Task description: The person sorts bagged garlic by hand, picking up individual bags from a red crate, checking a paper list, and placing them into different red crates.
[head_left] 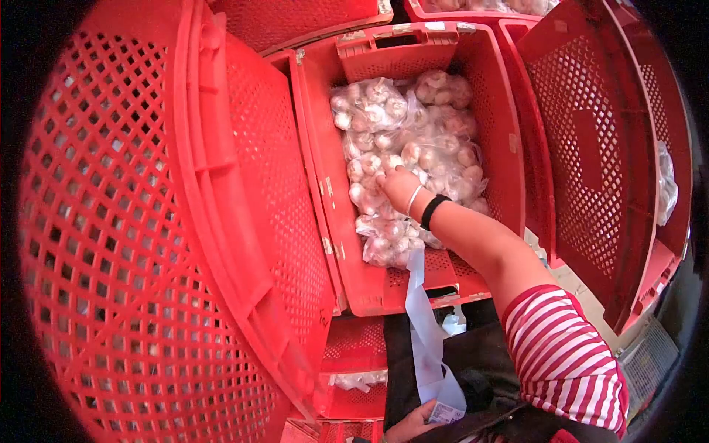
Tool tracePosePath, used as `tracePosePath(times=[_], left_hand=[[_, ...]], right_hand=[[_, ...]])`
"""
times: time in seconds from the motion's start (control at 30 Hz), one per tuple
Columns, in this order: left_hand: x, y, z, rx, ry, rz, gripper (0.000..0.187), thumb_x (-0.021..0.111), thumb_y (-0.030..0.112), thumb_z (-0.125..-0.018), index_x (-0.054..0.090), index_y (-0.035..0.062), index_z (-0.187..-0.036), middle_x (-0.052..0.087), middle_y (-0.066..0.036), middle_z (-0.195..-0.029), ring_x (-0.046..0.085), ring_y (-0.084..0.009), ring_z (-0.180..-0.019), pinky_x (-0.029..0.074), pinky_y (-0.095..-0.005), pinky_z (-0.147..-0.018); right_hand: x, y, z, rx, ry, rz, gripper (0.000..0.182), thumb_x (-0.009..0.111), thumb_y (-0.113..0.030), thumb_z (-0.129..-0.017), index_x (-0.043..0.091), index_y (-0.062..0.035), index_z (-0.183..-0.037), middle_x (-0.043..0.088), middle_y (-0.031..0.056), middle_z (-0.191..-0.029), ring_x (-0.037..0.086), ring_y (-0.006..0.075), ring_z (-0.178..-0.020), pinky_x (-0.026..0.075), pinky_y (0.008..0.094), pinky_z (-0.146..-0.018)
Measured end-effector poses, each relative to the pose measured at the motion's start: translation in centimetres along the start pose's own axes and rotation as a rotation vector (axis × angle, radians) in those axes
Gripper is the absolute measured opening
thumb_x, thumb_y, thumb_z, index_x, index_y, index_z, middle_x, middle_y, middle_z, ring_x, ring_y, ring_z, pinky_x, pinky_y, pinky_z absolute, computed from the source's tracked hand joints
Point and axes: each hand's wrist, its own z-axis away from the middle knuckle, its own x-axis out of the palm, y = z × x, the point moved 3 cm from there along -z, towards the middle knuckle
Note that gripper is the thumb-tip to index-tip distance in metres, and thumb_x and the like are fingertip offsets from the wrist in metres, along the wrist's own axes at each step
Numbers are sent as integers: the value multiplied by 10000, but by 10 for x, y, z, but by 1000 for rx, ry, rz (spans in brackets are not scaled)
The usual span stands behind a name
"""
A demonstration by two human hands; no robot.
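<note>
A red plastic crate (317, 170) holds several clear bags of garlic bulbs (443, 159), packed side by side. My right hand (400, 188) reaches into it, fingers curled down against one bag of garlic (368, 199) on the left side; what lies under the fingertips is hidden. At the bottom of the view, my left hand (415, 424) is closed on a long pale strip of labels (425, 332). The strip runs up over the crate's near edge, and a printed label (446, 412) shows at its lower end.
A tall red perforated crate (111, 221) stands close on the left. Another red crate (583, 148) is tilted on the right, with a plastic bag (666, 184) beyond it. Farther red crates (295, 22) border the back. A lower crate (354, 347) with bags sits below.
</note>
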Motion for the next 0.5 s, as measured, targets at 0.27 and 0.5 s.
tracePosePath(times=[0.27,0.5], left_hand=[[-11,-52,-9,38,10,-431,303,624,197,-825,602,1,-1055,646,-52,-933,563,-95,-869,450,-272,-795],[32,57,-7,252,289,-349,236,605,149,-840,626,-17,-1006,651,-31,-905,577,-81,-841,475,-256,-756]], right_hand=[[-78,-14,98,-3,-8,-393,307,698,-241,-604,613,-105,-865,616,138,-743,606,312,-700,488,403,-650],[-314,17,275,518,568,-1027,348,689,-82,-654,609,-10,-985,624,51,-935,593,124,-825,480,265,-743]])
